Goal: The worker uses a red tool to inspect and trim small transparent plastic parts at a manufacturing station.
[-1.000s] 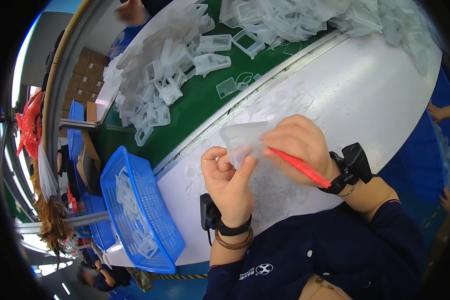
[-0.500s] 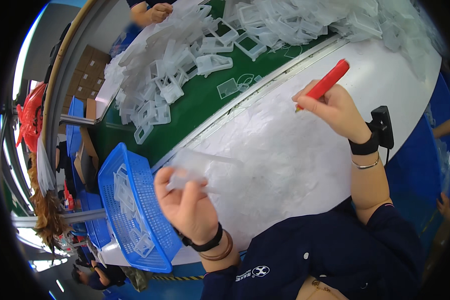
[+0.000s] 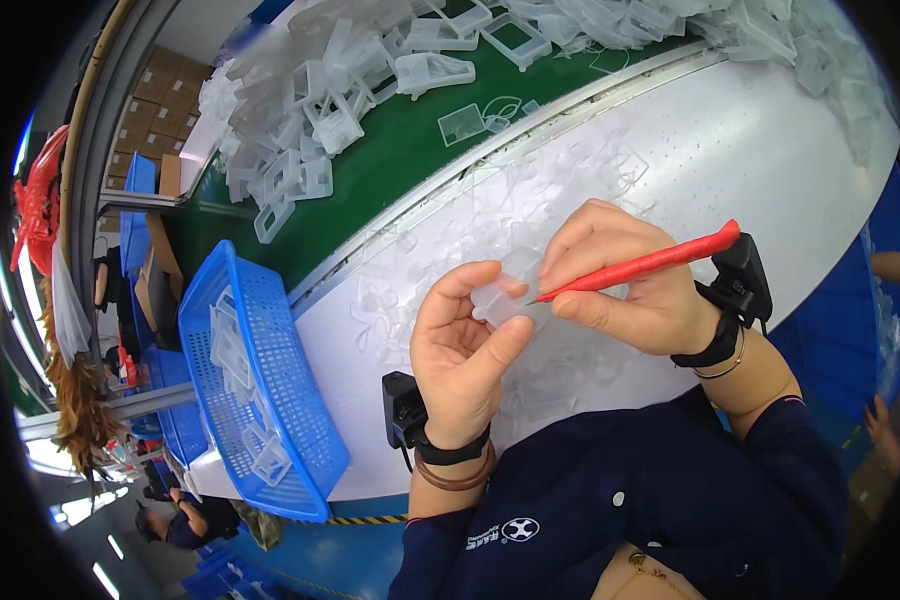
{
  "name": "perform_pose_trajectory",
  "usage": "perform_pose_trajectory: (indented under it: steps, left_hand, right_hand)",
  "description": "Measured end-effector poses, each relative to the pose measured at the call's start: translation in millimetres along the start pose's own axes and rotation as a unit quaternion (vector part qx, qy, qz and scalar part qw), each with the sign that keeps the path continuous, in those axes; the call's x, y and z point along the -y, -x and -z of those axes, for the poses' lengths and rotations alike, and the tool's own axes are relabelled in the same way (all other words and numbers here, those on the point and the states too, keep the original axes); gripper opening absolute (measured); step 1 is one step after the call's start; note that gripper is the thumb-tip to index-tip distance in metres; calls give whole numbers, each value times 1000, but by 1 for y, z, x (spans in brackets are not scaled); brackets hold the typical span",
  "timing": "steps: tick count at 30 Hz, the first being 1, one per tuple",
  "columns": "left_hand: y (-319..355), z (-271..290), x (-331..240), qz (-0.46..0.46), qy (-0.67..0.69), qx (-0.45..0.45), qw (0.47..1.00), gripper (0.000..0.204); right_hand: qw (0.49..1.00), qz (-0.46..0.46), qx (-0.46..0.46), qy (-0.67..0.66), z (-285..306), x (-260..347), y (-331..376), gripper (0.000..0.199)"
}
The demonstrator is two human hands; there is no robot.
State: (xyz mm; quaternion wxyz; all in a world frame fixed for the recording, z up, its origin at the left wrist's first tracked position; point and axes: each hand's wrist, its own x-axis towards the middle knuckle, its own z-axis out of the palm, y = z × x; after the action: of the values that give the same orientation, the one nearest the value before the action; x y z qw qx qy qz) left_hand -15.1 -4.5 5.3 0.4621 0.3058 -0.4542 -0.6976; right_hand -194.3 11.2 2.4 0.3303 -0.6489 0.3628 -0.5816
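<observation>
Left hand pinches a clear plastic piece; right hand grips a red tool against it above the white desk. Blue basket at nine o'clock.

A worker's two hands meet above the near edge of the table, the left hand pinching a small plastic piece, the right hand just beside it gripping a stick-shaped tool whose tip touches the piece. Loose plastic parts lie on the table beneath them. Left of the hands a basket holds more parts. Behind the table runs a conveyor belt carrying a heap of plastic frames.
</observation>
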Motion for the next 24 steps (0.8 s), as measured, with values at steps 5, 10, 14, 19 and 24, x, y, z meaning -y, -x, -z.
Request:
perform_pose_trajectory:
  steps: [5,10,14,19,24]
  left_hand:
    - [2,0,0,1,-39,1,999,49]
    - [-1,5,6,-47,-134,43,989,45]
    - [-5,3,1,-28,-125,25,991,49]
    - [1,11,-8,57,-83,128,987,39]
    - [0,1,-12,85,-83,52,992,35]
  right_hand:
    - [998,21,21,48,1,1,0,11]
    - [950,166,30,262,-7,-1,4,15]
    - [915,236,2,326,-5,-5,3,16]
    - [887,215,-184,366,31,1,-11,27]
    - [957,19,-219,187,43,1,-9,13]
